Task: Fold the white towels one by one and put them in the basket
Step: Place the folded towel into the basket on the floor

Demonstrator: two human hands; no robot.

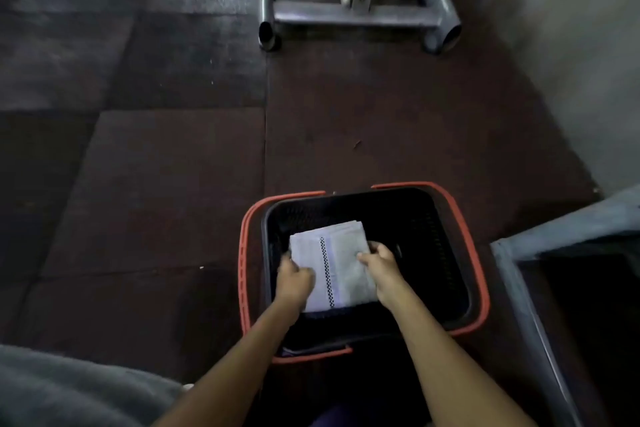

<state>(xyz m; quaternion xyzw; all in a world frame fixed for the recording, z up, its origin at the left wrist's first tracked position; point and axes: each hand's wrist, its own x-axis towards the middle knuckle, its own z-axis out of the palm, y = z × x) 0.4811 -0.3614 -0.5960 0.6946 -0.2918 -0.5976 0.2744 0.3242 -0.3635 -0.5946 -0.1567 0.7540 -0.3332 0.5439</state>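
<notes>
White towel (343,267), folded to a neat rectangle with a black checked stripe running down its length, sits low inside the black basket (426,229), toward the left half. Basket stands on the dark tiled floor (173,184), its orange handles (476,253) folded outward on both sides. Left grip (294,276) is curled over the towel's left edge; right grip (381,267) pinches the right edge, thumb on top. Both are grasping the towel, neither released. Layered edges show at the far end of the towel; cannot tell whether these are its own folds or other towels stacked beneath, nor whether it is resting on anything yet. Judgement: folding of this piece is done and the step in hand is the placing, close to complete. Next move calls for lowering the towel flat, then letting go with both grips together so the fold does not spring open or skew, and drawing the arms up clear of the basket walls. Grey cloth (69,388) lies at lower left, too dim to identify; no unfolded towel is in view, so how many remain cannot be told. Metal frame (353,14) stands well apart at the far end of the floor.
</notes>
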